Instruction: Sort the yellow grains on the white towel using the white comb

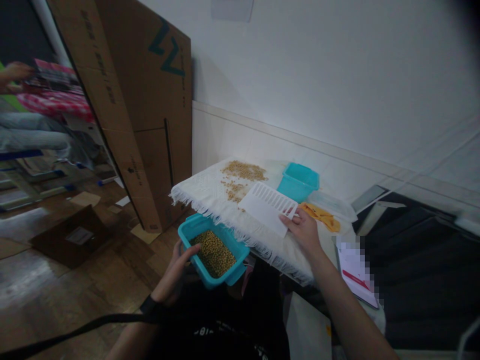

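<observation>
Tub (229,276), teal, full of beans (213,255), hangs just below the fringed front edge of the cloth (202,192), over our lap and tilted a bit toward us. Our left hand (176,272) holds it from the near side, fingers (189,250) clamped on the wall with the thumb over the rim. Our right hand (303,231) rests on the cloth, fingers (287,219) closed on the near corner of a white slotted scraper (267,207) that lies flat there. Loose beans (243,171) sit in two patches on the cloth just behind the scraper, well apart from the tub. A second teal tub (298,181) stands at the back, just beside the scraper's far end. To its right we see a clear lid (332,205) and an orange piece (322,216) near our right hand. A paper (358,280) with a red stripe lies beside our right forearm. Cardboard (146,100) leans on the wall at left. Another person's hand (15,70) shows far left.
</observation>
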`<state>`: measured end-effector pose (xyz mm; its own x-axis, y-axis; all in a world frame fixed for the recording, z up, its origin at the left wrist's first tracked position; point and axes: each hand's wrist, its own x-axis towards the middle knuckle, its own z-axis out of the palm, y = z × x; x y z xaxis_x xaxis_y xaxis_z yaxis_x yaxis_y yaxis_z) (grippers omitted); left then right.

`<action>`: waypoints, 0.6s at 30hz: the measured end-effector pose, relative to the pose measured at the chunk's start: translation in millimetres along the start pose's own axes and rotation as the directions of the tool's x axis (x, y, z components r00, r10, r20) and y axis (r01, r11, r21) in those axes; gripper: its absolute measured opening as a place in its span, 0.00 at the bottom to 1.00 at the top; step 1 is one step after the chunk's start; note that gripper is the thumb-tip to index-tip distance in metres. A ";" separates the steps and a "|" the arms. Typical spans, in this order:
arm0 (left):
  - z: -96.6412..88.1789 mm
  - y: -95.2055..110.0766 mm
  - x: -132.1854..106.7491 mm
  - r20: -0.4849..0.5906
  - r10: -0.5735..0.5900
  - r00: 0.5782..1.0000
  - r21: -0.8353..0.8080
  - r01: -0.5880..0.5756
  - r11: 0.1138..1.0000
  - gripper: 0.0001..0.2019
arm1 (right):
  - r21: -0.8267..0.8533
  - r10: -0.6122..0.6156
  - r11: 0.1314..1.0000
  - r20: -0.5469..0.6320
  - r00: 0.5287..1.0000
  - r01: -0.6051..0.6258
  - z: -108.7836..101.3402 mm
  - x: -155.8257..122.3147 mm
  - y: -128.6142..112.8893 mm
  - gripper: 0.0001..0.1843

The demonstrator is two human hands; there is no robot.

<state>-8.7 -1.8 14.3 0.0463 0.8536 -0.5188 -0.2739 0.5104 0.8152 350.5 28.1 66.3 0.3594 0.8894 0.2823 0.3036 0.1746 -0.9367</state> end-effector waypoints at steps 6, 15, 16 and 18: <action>2.1 3.8 -4.0 0.004 -0.002 1.000 -0.026 0.002 1.000 0.45 | -0.062 -0.040 0.997 0.014 0.999 0.041 5.3 -8.3 -12.2 0.31; 1.1 0.7 -2.6 0.002 0.022 1.000 -0.023 -0.022 1.000 0.46 | -0.408 -0.317 0.859 0.046 0.947 0.308 21.4 -45.7 -28.5 0.15; 1.2 0.6 -2.6 0.007 0.029 1.000 -0.030 -0.029 0.999 0.45 | -0.462 -0.373 0.811 0.065 0.926 0.359 22.4 -50.8 -29.5 0.14; 1.4 0.5 -3.2 0.015 0.038 0.999 -0.038 -0.037 0.999 0.45 | -0.535 -0.479 0.708 0.116 0.870 0.461 24.2 -61.9 -30.4 0.13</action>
<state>-7.6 -4.0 16.8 0.0501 0.8738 -0.4836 -0.3116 0.4737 0.8237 297.7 -22.0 72.3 0.0650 0.7393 0.6702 0.8526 0.3078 -0.4222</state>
